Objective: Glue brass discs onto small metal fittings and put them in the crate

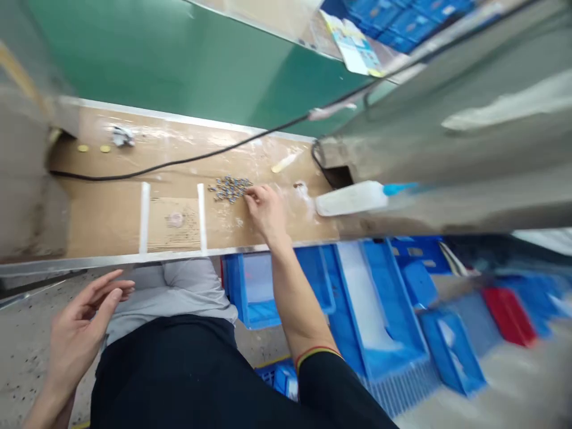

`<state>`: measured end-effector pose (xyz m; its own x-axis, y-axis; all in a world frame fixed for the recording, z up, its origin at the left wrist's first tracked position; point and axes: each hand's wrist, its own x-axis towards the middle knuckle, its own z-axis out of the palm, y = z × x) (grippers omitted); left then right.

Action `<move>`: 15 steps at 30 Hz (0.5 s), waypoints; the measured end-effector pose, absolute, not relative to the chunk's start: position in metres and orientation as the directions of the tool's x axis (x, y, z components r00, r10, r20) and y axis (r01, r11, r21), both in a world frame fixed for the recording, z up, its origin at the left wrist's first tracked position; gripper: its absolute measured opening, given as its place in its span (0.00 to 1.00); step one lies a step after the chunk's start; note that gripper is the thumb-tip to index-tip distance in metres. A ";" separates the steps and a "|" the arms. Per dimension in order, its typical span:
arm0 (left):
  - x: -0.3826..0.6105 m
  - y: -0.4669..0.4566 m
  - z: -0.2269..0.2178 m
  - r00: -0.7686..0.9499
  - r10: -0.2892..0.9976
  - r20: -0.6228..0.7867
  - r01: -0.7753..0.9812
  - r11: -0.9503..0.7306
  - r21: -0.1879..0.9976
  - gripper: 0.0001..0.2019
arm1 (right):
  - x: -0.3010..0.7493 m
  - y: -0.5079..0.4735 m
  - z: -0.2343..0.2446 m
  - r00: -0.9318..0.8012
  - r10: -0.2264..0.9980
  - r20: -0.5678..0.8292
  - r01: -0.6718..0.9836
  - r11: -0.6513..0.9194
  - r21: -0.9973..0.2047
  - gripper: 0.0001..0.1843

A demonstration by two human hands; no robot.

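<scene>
My right hand (268, 213) rests at the right edge of a pile of small metal parts (230, 188) on the brown-topped bench. Its thumb and fingertips are brought together against the pile, and whatever lies between them is hidden. My left hand (84, 325) hovers in front of the bench edge, beside my lap. Its fingers are loosely bent with the thumb apart, and nothing shows in them. Left of the pile, a cardboard patch (174, 238) between two white strips bears a small pale pinkish lump (176, 220) and scattered dark specks.
A black cable (179, 162) crosses the bench behind the parts. A white bottle with a blue nozzle (353, 198) lies at the right. Two yellow discs (105, 149) sit at the back left. Blue crates (397, 322) stand on the floor below, right of my legs.
</scene>
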<state>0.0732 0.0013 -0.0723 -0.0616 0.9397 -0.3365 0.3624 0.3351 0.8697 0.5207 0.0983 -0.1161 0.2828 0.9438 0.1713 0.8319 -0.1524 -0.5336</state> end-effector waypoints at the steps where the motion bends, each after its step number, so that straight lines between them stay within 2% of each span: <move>1: 0.057 -0.001 -0.069 -0.143 0.940 -0.311 0.365 0.342 0.866 0.25 | 0.519 0.096 -0.114 0.265 0.954 0.143 0.847 -0.159 -0.508 0.11; 3: 0.024 -0.004 -0.057 -0.286 0.932 -0.221 0.375 0.322 0.870 0.24 | 0.519 0.089 -0.113 0.232 0.967 0.108 0.875 -0.159 -0.457 0.15; 5: -0.008 0.000 -0.039 -0.391 0.918 -0.068 0.400 0.236 0.886 0.21 | 0.527 0.088 -0.120 0.242 0.966 0.093 0.897 -0.186 -0.401 0.18; 7: -0.038 0.016 -0.021 -0.457 0.880 0.133 0.482 0.119 0.868 0.16 | 0.539 0.095 -0.131 0.260 0.963 0.077 0.912 -0.219 -0.347 0.16; 9: -0.068 0.047 -0.007 -0.476 0.833 0.280 0.535 0.022 0.844 0.15 | 0.547 0.106 -0.139 0.261 0.964 0.050 0.908 -0.228 -0.351 0.10; 12: -0.104 0.114 0.000 -0.393 0.847 0.358 0.544 -0.100 0.833 0.16 | 0.551 0.116 -0.138 0.258 0.966 -0.005 0.906 -0.244 -0.346 0.05; 15: -0.117 0.186 0.003 -0.284 0.895 0.345 0.679 -0.066 0.731 0.12 | 0.549 0.119 -0.131 0.248 0.968 -0.042 0.909 -0.247 -0.336 0.04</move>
<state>-0.1168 0.1855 0.0033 -0.2835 0.8949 0.3447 0.6792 -0.0664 0.7310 0.5488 0.1193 -0.1310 0.2476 0.9680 -0.0415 0.9090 -0.2469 -0.3359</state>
